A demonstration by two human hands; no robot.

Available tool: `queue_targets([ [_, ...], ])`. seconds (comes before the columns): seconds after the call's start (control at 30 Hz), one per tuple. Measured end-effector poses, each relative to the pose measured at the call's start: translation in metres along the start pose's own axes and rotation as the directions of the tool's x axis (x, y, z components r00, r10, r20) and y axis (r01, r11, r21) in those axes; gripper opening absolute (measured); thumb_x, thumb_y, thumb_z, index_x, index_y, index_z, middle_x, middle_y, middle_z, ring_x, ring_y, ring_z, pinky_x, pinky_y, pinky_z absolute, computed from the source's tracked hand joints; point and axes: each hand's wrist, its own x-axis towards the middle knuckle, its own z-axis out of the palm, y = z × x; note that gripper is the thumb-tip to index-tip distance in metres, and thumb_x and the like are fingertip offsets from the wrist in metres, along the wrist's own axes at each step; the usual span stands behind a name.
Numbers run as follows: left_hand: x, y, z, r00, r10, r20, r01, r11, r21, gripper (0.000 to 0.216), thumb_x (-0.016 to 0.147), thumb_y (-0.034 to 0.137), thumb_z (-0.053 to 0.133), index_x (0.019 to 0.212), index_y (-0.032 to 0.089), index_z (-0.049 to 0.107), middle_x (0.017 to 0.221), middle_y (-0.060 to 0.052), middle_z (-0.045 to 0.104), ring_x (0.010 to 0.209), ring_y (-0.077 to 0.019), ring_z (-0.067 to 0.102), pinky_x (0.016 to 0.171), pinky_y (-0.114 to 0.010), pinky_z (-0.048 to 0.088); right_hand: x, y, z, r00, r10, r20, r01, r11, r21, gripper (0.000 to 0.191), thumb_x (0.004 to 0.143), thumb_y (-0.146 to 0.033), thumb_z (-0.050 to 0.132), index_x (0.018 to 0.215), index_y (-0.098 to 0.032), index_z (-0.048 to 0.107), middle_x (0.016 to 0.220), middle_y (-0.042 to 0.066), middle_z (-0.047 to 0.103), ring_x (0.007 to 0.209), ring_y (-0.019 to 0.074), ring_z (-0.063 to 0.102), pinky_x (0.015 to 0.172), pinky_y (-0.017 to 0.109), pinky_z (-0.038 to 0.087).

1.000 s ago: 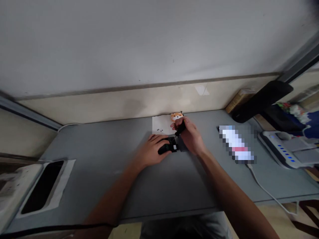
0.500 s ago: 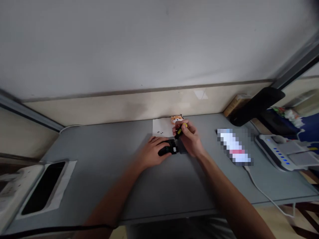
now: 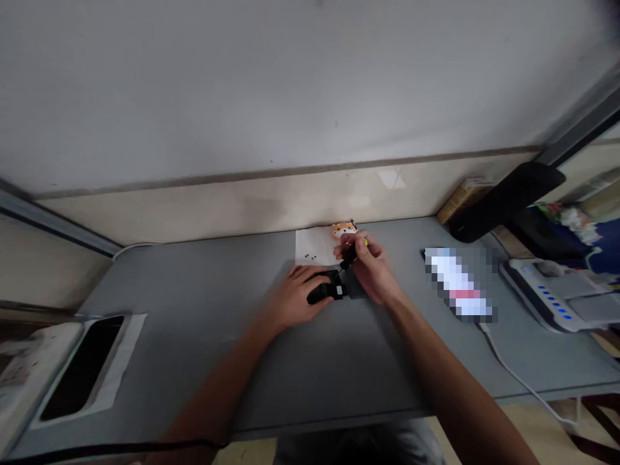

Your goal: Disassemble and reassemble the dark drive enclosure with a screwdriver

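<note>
On the grey desk lies a small black device [image 3: 316, 294], with its inside and a little green showing. My left hand [image 3: 288, 300] grips it from the left, thumb at the near edge and fingers over the far side. In my right hand [image 3: 376, 274] is a small screwdriver [image 3: 347, 257] with a black and yellow handle. It slants down to the left, its thin shaft over the device's right part; whether the tip touches cannot be made out. Several tiny dark screws [image 3: 310, 257] rest on white paper [image 3: 312, 242] behind the hands.
An orange animal-face item [image 3: 343, 230] sits at the paper's back edge. To the right are a lit phone [image 3: 458, 284] on a white cable [image 3: 506, 374], a power strip [image 3: 542, 303] and a black cylinder [image 3: 506, 201]. A dark phone [image 3: 83, 369] lies at the left.
The screwdriver has turned slightly in my right fingers, so less of its yellow shows. My left hand keeps its hold on the device. The view has shifted a little.
</note>
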Motion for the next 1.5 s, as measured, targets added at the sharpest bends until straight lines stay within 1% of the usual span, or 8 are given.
queue_targets([
  [0.17,0.0,-0.001,0.0,0.999,0.034,0.004,-0.034,0.999,0.01,0.019,0.095,0.031,0.064,0.113,0.025,0.068,0.126,-0.006,0.07,0.114,-0.0242,0.065,0.101,-0.044,0.049,0.0,0.008,-0.003,0.997,-0.07,0.016,0.071,0.988,-0.137,0.048,0.082,-0.063,0.07,0.074,-0.025,0.043,0.056,-0.009,0.044,0.048,0.0095,0.045,0.052,0.027,0.037],
  [0.3,0.0,-0.003,0.002,0.999,0.045,-0.006,-0.044,0.998,0.034,0.019,0.095,0.032,0.064,0.111,0.023,0.068,0.123,-0.008,0.07,0.114,-0.0252,0.065,0.103,-0.045,0.049,0.002,0.006,0.001,1.0,-0.018,0.018,0.018,1.0,0.021,0.047,0.087,-0.072,0.056,0.088,-0.025,0.059,0.064,-0.004,0.046,0.058,0.0126,0.048,0.058,0.029,0.042],
  [0.47,0.0,-0.001,0.002,1.0,0.0,0.023,-0.001,0.999,0.034,0.02,0.094,0.033,0.065,0.11,0.022,0.067,0.125,-0.008,0.069,0.115,-0.026,0.064,0.103,-0.046,0.049,0.001,0.001,0.001,0.999,0.039,-0.023,-0.037,0.997,0.063,0.045,0.074,-0.061,0.079,0.078,-0.023,0.055,0.085,0.0,0.057,0.073,0.013,0.06,0.067,0.029,0.048],
  [0.67,0.002,0.004,0.0,0.999,-0.044,0.029,0.044,0.999,0.0,0.016,0.091,0.031,0.067,0.104,0.023,0.065,0.123,-0.007,0.07,0.116,-0.0257,0.064,0.103,-0.044,0.049,0.001,0.01,0.001,0.999,-0.048,0.01,0.048,0.998,-0.041,0.048,0.081,-0.062,0.073,0.077,-0.026,0.041,0.058,-0.01,0.038,0.045,0.0077,0.036,0.045,0.023,0.03],
  [0.8,0.001,0.002,0.001,0.999,-0.038,0.03,0.038,0.999,-0.003,0.018,0.091,0.03,0.066,0.108,0.024,0.066,0.126,-0.006,0.069,0.117,-0.0256,0.063,0.103,-0.045,0.048,0.002,0.006,0.003,1.0,-0.006,0.0,0.006,0.999,0.033,0.047,0.087,-0.072,0.055,0.087,-0.025,0.056,0.066,-0.004,0.043,0.054,0.0114,0.039,0.051,0.028,0.037],
  [0.97,0.001,-0.001,0.002,0.998,-0.046,0.041,0.046,0.999,0.002,0.024,0.09,0.034,0.069,0.111,0.024,0.064,0.127,-0.007,0.069,0.117,-0.0268,0.063,0.104,-0.046,0.047,0.001,0.003,0.004,0.999,0.023,0.032,-0.025,0.999,0.047,0.045,0.082,-0.068,0.066,0.082,-0.024,0.056,0.082,0.001,0.052,0.07,0.014,0.053,0.066,0.03,0.046],
  [1.17,0.002,0.0,0.003,0.998,-0.048,0.046,0.048,0.999,-0.01,0.031,0.09,0.034,0.069,0.117,0.023,0.06,0.124,-0.008,0.07,0.118,-0.0275,0.064,0.103,-0.046,0.048,-0.002,0.009,0.007,0.997,-0.046,0.061,0.043,0.998,0.047,0.045,0.088,-0.067,0.061,0.078,-0.025,0.048,0.067,-0.003,0.041,0.06,0.0133,0.039,0.056,0.028,0.036],
  [1.5,0.003,0.002,0.003,0.997,-0.069,0.04,0.069,0.998,-0.011,0.022,0.091,0.034,0.066,0.11,0.024,0.062,0.123,-0.007,0.071,0.117,-0.0272,0.064,0.103,-0.046,0.048,-0.004,0.008,0.009,0.994,-0.055,0.09,0.048,0.996,0.075,0.04,0.09,-0.061,0.063,0.08,-0.024,0.051,0.068,-0.003,0.041,0.062,0.0127,0.037,0.058,0.027,0.033],
])
